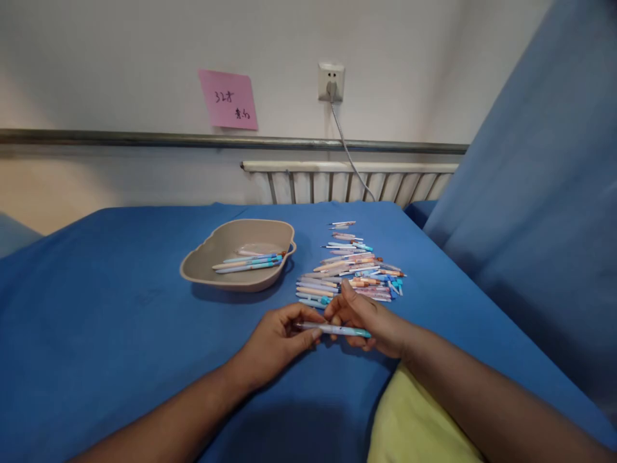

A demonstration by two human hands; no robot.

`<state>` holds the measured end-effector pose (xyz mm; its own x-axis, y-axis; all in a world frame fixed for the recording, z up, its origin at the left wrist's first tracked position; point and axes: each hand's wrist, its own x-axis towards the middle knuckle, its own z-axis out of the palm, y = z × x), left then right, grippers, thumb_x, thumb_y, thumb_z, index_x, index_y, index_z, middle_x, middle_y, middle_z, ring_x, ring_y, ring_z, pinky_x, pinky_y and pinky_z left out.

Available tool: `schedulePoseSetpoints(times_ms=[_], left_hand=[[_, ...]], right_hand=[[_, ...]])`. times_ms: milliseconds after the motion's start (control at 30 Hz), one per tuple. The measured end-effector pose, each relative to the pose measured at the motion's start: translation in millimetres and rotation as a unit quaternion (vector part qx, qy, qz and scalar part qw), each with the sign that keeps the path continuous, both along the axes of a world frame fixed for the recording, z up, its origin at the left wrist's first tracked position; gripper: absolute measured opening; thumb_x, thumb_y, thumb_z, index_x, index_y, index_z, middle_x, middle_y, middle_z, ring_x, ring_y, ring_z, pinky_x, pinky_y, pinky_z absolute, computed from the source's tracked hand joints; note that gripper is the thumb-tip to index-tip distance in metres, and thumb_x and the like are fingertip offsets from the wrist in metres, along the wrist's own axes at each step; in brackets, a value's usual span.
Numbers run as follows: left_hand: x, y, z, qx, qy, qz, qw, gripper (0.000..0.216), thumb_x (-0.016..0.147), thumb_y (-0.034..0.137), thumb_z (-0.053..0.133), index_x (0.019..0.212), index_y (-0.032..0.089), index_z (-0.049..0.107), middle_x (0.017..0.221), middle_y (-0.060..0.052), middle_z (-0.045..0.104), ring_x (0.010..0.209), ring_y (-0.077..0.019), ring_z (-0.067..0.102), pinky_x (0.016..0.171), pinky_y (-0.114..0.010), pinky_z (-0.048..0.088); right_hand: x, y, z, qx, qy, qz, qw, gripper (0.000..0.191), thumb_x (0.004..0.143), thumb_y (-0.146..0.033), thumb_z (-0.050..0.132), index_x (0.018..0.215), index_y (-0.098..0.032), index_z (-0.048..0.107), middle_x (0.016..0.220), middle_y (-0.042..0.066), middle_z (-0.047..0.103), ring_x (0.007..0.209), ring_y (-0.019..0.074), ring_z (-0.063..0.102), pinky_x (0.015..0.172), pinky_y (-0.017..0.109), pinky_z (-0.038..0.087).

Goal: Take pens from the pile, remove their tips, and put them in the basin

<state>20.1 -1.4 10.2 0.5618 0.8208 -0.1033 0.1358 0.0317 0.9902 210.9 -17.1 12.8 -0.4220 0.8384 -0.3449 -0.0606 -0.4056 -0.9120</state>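
A slim pen (343, 330) with a pale barrel and a teal end lies level between my hands, above the blue cloth. My left hand (282, 337) pinches its left part between thumb and fingers. Curled around the teal half are the fingers of my right hand (373, 318), with the thumb raised above the barrel. Just beyond my hands spreads a pile of pens and pen parts (332, 263) in white, peach, pink and blue. My right hand partly covers the near edge of that pile.
A beige basin (207, 281) with several pens (248, 263) inside stands to the left of the pile. Blue cloth (120, 321) covers the surface. Behind it are a white rail (347, 167), a plugged-in cable (344, 138) and a pink note (229, 99). A blue curtain (540, 193) hangs at right.
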Motion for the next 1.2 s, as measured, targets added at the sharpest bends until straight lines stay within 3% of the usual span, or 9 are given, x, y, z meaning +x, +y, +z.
schedulePoseSetpoints(times_ms=[67,167,267,400,533,767,967,1200], left_hand=[[0,-2,4.9,0.074,0.056,-0.035,0.995,0.017,0.08,0.024,0.062,0.093,0.016,0.068,0.08,-0.005,0.068,0.065,-0.0133,0.058,0.062,-0.023,0.045],[1,-4,12.1,0.214,0.13,-0.094,0.964,0.022,0.085,0.024,0.055,0.102,0.02,0.069,0.09,-0.006,0.067,0.078,-0.0166,0.059,0.072,-0.025,0.044],[2,-4,12.4,0.281,0.163,-0.113,0.939,0.02,0.086,0.024,0.055,0.1,0.023,0.069,0.09,-0.005,0.067,0.083,-0.0175,0.059,0.074,-0.024,0.043],[2,-2,5.5,0.291,0.168,-0.078,0.939,0.016,0.086,0.024,0.055,0.09,0.021,0.071,0.079,-0.004,0.064,0.074,-0.0155,0.059,0.068,-0.023,0.043],[0,0,3.6,0.284,0.15,-0.041,0.946,0.016,0.085,0.025,0.056,0.092,0.02,0.071,0.081,-0.004,0.066,0.076,-0.0161,0.06,0.069,-0.024,0.044],[-3,1,7.5,0.28,0.134,-0.013,0.95,0.016,0.085,0.024,0.057,0.091,0.021,0.072,0.083,-0.005,0.068,0.077,-0.0165,0.061,0.073,-0.024,0.045],[-6,1,1.3,0.29,0.115,0.014,0.95,0.015,0.082,0.023,0.06,0.092,0.022,0.072,0.082,-0.004,0.068,0.075,-0.0159,0.06,0.071,-0.024,0.046],[-10,5,2.5,0.305,0.131,0.069,0.941,0.015,0.081,0.023,0.061,0.091,0.021,0.072,0.084,-0.005,0.067,0.073,-0.0156,0.06,0.066,-0.023,0.045]], right_hand=[[0,0,0.6,-0.025,0.009,0.002,1.0,0.066,0.082,-0.075,0.023,0.087,-0.016,0.054,0.067,0.001,0.058,0.036,0.003,0.035,0.03,0.011,0.014],[-1,-1,0.3,-0.051,0.01,-0.005,0.999,0.066,0.082,-0.075,0.023,0.092,-0.017,0.054,0.068,-0.001,0.054,0.037,0.0029,0.037,0.03,0.011,0.014],[-2,-2,-1.7,-0.068,0.021,-0.003,0.997,0.065,0.081,-0.075,0.026,0.095,-0.017,0.053,0.067,-0.002,0.051,0.038,0.0034,0.039,0.029,0.01,0.014],[-1,0,-5.8,-0.077,0.085,0.021,0.993,0.068,0.081,-0.076,0.025,0.101,-0.018,0.052,0.072,0.0,0.055,0.043,0.0064,0.048,0.027,0.011,0.022],[4,3,-5.6,-0.056,0.098,0.029,0.993,0.066,0.083,-0.074,0.024,0.101,-0.017,0.053,0.075,0.002,0.058,0.046,0.0085,0.054,0.029,0.012,0.028],[4,1,1.6,-0.052,0.054,0.014,0.997,0.053,0.085,-0.065,0.039,0.091,-0.016,0.056,0.068,0.001,0.06,0.037,0.003,0.038,0.029,0.012,0.012],[5,0,1.9,-0.002,-0.063,-0.025,0.998,0.049,0.079,-0.064,0.052,0.086,-0.016,0.059,0.07,0.0,0.06,0.038,0.0015,0.036,0.033,0.013,0.01],[12,3,1.5,0.022,-0.059,-0.032,0.998,0.041,0.076,-0.056,0.06,0.082,-0.016,0.056,0.07,-0.001,0.06,0.039,0.0026,0.037,0.033,0.015,0.011]])
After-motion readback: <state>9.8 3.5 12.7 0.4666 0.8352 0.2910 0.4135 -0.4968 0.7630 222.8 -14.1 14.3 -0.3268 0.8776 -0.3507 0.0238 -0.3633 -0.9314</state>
